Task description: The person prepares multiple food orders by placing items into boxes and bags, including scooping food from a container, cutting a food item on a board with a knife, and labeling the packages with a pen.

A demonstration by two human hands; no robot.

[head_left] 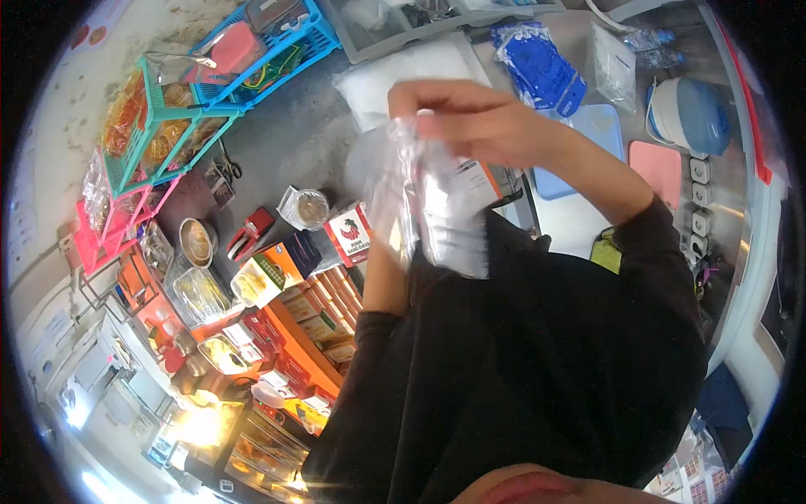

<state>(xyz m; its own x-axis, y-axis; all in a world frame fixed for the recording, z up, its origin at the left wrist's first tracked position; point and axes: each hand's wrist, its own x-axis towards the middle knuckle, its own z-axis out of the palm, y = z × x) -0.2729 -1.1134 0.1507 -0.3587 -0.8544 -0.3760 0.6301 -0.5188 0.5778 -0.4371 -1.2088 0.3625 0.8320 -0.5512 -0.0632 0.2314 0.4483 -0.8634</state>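
A crinkled clear plastic bag (441,227) hangs in front of my dark top. My right hand (487,126) grips it from above, fingers bent and closed on its upper end. Behind the bag, my left hand (384,227) is mostly hidden and blurred by the plastic, so its fingers cannot be made out; its forearm rises from below. Beside it lies a white and red printed box (348,233), and a round container (311,210) in plastic wrap is further left.
Colored baskets (210,92) of packets line the upper left. Scissors (228,168) and a red tool (250,231) lie nearby. Blue packages (537,67), a blue board (588,126), a pink board (655,168) and a bucket (688,118) are at right. Stacked boxes (319,311) fill lower left.
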